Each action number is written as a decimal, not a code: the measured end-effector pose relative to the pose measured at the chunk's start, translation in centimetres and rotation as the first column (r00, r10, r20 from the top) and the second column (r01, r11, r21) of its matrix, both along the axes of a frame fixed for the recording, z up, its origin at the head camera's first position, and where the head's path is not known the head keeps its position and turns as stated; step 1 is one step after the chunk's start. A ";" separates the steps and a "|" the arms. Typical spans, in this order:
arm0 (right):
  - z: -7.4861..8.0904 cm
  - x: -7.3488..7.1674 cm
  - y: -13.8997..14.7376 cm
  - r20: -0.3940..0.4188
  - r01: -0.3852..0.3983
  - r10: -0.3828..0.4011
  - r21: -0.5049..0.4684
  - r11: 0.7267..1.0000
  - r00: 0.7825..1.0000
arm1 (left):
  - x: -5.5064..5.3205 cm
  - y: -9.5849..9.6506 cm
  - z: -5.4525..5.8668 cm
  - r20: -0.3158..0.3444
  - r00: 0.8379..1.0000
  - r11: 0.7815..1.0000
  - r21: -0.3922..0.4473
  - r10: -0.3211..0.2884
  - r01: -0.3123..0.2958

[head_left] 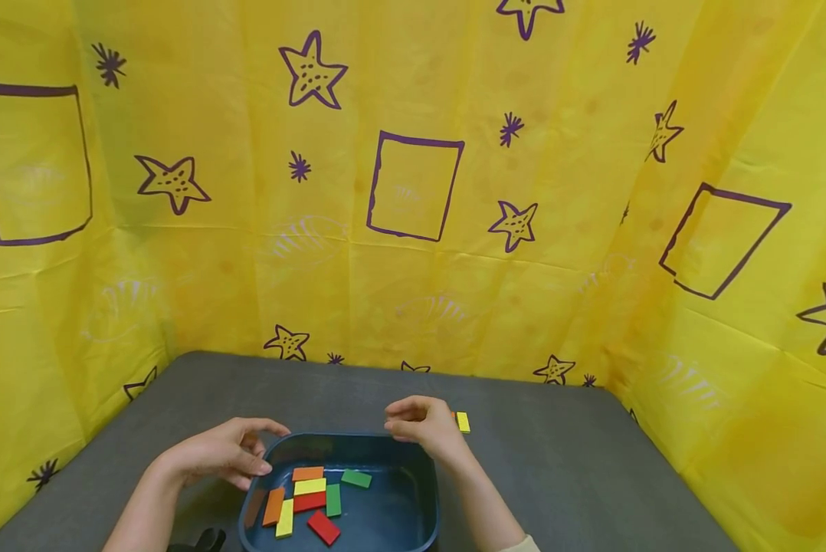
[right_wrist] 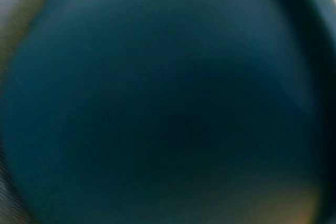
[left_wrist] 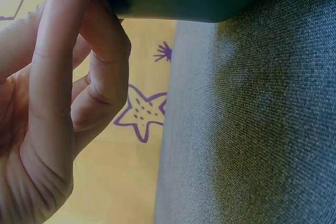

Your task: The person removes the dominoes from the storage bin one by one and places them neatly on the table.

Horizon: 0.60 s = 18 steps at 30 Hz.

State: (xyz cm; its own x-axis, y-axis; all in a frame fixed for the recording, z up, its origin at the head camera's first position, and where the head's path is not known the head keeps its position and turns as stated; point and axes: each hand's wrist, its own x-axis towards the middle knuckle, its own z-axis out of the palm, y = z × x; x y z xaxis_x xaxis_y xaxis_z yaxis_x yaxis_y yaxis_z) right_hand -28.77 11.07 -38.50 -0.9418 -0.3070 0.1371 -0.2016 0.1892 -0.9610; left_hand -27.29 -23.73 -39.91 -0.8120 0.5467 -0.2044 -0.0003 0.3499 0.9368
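Observation:
A dark blue plastic bin [head_left: 392, 506] stands on the grey table, with several flat domino-like blocks inside. Among them are an orange block [head_left: 308, 474], a yellow block [head_left: 310, 487], a red block [head_left: 324, 527] and a green block [head_left: 356, 478]. My left hand [head_left: 216, 452] pinches the bin's left rim, thumb over the edge; the left wrist view shows its fingers [left_wrist: 52, 77] against the bin's outside. Over the far right rim, my right hand [head_left: 423, 429] has its fingers bent toward the thumb; I cannot tell whether something is between them. Blurred bin wall [right_wrist: 168, 98] fills the right wrist view.
Behind my right hand, a yellow block [head_left: 463, 422] lies on the table [head_left: 558, 475] beside a partly hidden orange one. A black object [head_left: 209, 540] shows at the bottom edge, left of the bin. Yellow curtains [head_left: 420, 307] with purple drawings enclose the table's back and sides.

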 end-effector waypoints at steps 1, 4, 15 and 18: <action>-0.2 0.0 -0.2 0.011 -0.015 0.015 -0.001 1.000 1.000 | 0.0 0.0 0.0 0.000 1.000 1.000 0.000 -0.002 0.002; -0.7 0.2 -0.8 0.032 -0.042 0.042 0.005 0.999 0.999 | 0.0 0.0 0.0 -0.002 1.000 1.000 0.001 -0.001 0.001; -2.2 0.3 -2.4 0.076 -0.040 0.035 0.071 0.997 0.996 | -0.1 0.0 0.0 -0.004 1.000 1.000 -0.005 0.003 -0.003; -2.7 0.4 -2.7 0.076 -0.039 0.033 0.080 0.996 0.997 | 0.0 -0.1 0.0 0.000 1.000 1.000 -0.003 0.003 -0.003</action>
